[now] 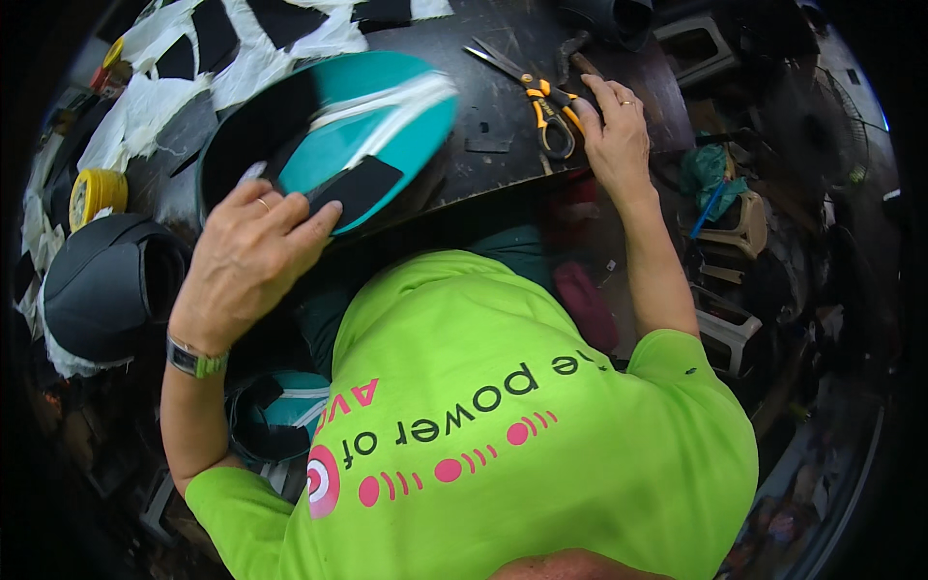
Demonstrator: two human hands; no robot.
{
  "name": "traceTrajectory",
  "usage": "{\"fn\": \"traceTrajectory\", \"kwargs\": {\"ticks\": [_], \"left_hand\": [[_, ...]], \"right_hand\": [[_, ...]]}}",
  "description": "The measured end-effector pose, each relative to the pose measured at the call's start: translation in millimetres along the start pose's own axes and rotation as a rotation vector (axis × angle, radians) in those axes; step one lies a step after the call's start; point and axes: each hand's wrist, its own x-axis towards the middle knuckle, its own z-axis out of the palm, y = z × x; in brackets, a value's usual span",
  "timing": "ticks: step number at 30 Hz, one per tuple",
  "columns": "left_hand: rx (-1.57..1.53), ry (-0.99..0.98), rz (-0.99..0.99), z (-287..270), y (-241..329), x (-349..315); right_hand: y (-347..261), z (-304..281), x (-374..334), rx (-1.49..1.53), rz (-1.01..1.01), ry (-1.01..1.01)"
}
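Lower loop: Below the worktable at our left, we note a teal-and-black loop (pixel 275 425) with pale bands inside; no hand touches it.
Left hand: We record our left hand (pixel 261 246) narrowed on the near rim of a teal curved panel (pixel 329 155), thumb against its black patch (pixel 360 188).
Panel position: Left of centre, at the near edge of the dark worktable (pixel 493 106), bowed, with white bands across its inner face.
Panel handling: We judge it light, springy and hard to break, though its smooth teal side may slip.
Panel hold: We would pinch the rim between thumb and fingers and support the opposite rim, keeping off the white bands.
Black roll: Curled sheet (pixel 97 275) left of the panel, hollow at its visible end; contents not discernible.
Right hand: We find our right hand (pixel 616 130) half-curled beside the wooden-handled hammer (pixel 572 46); whether it grips the handle, we cannot tell.
Scissors: Orange-and-black scissors (pixel 527 79) lie near the right fingers, blades slightly parted.
Teal bag: Crumpled plastic bag (pixel 710 172) by a beige stool (pixel 749 222), beyond the table's right side; we cannot see what it holds.
Far cloth: White cloth (pixel 145 116) with dark pieces over it.
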Motion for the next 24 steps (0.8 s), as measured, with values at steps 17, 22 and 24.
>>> {"fn": "traceTrajectory", "kwargs": {"ticks": [17, 22, 24], "left_hand": [[-0.31, -0.165, -0.163, 35, -25, 56], [-0.348, -0.219, -0.192, 38, -29, 55], [-0.364, -0.175, -0.207, 41, -25, 57]], "right_hand": [[-34, -5, -3, 0.007, 0.014, -0.27], [-46, -27, 4, 0.726, 0.387, -0.48], [-59, -45, -4, 1.202, 0.464, -0.536]]}}
